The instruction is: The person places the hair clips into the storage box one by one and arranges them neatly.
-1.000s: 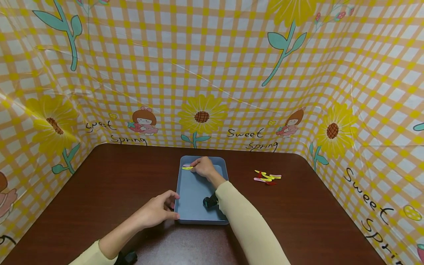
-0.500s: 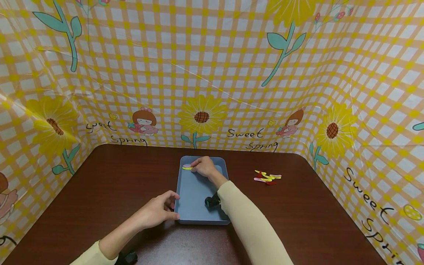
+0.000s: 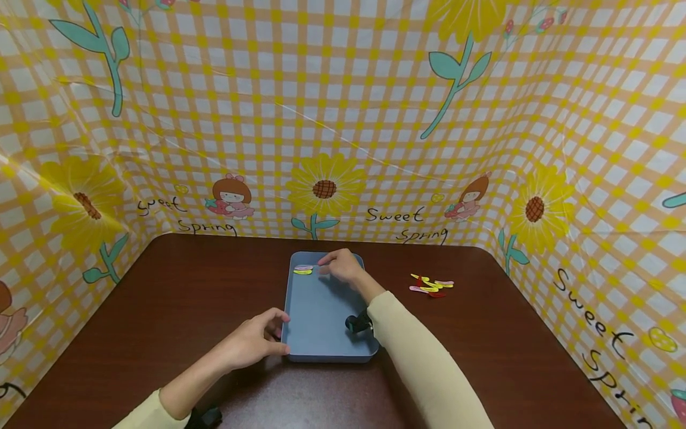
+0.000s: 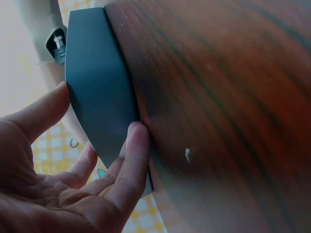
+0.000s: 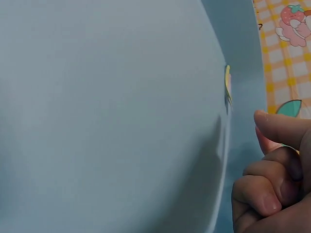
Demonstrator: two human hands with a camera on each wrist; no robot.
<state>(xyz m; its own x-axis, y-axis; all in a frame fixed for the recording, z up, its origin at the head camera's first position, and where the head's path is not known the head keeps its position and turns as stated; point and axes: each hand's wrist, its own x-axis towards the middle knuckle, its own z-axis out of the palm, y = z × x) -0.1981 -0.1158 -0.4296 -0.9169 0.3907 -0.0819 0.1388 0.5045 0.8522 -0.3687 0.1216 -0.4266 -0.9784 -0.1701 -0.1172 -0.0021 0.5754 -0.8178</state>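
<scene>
While the left-wrist view alone faces the outer left wall of the blue-grey rectangular tray (image 4: 99, 82), touched by the spread left hand (image 4: 63, 194), the head view shows the loosely curled right hand (image 3: 343, 266) beside a slim yellow clip (image 3: 302, 272) and slim pink clip (image 3: 303, 267), far-left corner, lengthwise along the far edge.

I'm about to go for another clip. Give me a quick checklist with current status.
1. Left hand touching the side of the tray: ok.
2. Right hand holding no clip: ok, none visible in it.
3. Yellow clip and pale clip side by side inside the tray: ok.
4. Clips in the pile right of the tray lying separately: not ok, several overlap.
5. Exact number in that pile: cannot tell.
</scene>
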